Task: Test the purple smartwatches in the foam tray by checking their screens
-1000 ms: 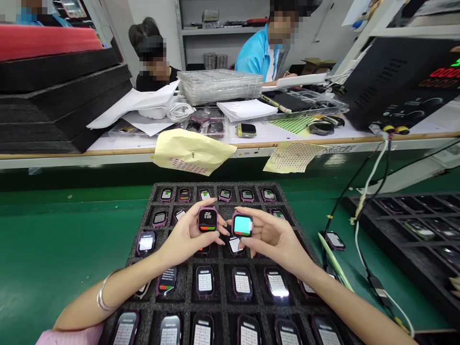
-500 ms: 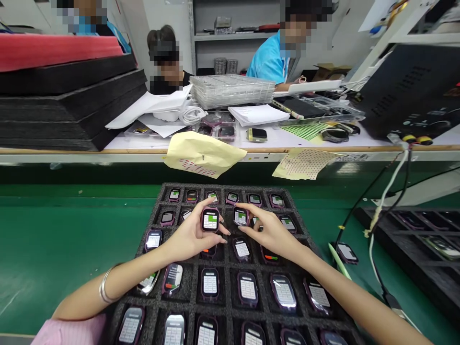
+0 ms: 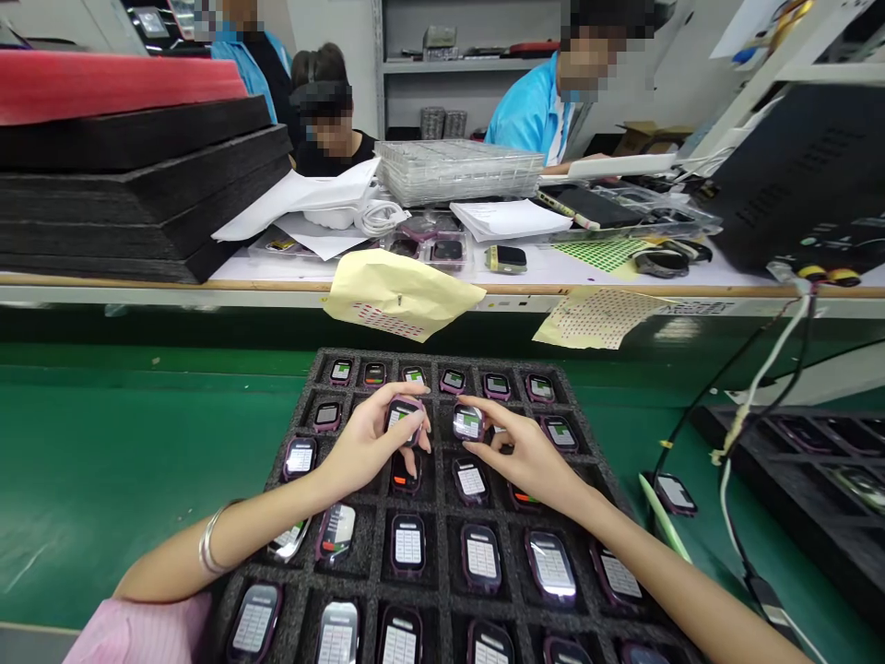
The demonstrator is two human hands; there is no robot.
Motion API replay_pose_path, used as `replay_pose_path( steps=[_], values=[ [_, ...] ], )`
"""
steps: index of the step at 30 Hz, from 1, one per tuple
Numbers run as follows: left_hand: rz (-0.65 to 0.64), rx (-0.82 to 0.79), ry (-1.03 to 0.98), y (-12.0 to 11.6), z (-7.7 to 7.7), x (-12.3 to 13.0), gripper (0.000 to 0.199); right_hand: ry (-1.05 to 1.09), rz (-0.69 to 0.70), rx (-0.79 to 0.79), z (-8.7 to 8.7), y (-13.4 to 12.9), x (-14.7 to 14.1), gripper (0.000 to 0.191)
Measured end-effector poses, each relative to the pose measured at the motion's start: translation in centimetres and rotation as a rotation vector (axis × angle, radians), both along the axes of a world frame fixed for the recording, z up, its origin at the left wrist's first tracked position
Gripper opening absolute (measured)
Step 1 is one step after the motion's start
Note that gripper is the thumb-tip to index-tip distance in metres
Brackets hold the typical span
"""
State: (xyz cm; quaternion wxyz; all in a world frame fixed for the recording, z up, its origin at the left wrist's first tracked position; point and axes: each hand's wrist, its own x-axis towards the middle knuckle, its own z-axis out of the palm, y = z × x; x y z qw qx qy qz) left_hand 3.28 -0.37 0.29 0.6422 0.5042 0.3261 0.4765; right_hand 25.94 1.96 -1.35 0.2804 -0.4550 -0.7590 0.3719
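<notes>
A black foam tray (image 3: 442,503) divided into compartments lies before me, most of them holding small purple-framed smartwatches with lit screens. My left hand (image 3: 373,432) grips one smartwatch (image 3: 402,417) above the tray's second row, its thumb lying across the screen. To the right, my right hand (image 3: 518,444) pinches another smartwatch (image 3: 468,422) by its edges, at or just above its compartment; I cannot tell whether it rests on the foam. Directly below the left hand, a watch with an orange patch on its screen (image 3: 405,472) is partly covered by the fingers.
A second foam tray (image 3: 781,480) stands at the right, beside cables and a lone watch (image 3: 675,494). Behind is a shelf edge with hanging yellow paper (image 3: 401,300), clear plastic trays (image 3: 456,171) and stacked black foam (image 3: 138,203). Several people sit or stand beyond.
My left thumb has moved up onto the screen of the held watch, which has tilted. My right hand's watch has tilted slightly, its screen now catching glare. The whole view has shifted a little.
</notes>
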Motion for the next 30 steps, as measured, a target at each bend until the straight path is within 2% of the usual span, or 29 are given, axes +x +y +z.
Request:
replay_pose_path(
  steps=[8,16,22,24,27,30],
  values=[
    [-0.060,0.018,-0.131,-0.3,-0.1,-0.3,0.063,-0.016,0.019,-0.017,-0.1,0.1,0.4,0.049],
    [-0.059,0.043,-0.075,-0.3,-0.2,-0.2,0.055,-0.009,-0.016,0.003,-0.3,0.0,0.4,0.049],
    [-0.074,0.004,0.003,-0.3,-0.4,-0.5,0.078,-0.019,0.013,0.053,-0.6,0.3,0.5,0.048],
    [-0.090,-0.002,0.034,0.0,-0.9,-0.7,0.080,-0.022,0.032,0.089,-0.7,0.4,0.5,0.046],
    [-0.118,0.047,0.148,1.1,-2.0,-1.0,0.077,-0.044,0.072,0.137,-0.8,0.5,0.3,0.043],
    [-0.096,0.332,0.556,2.9,-3.1,-1.3,0.062,-0.137,0.076,0.211,-0.9,0.8,0.1,0.046]
  ],
)
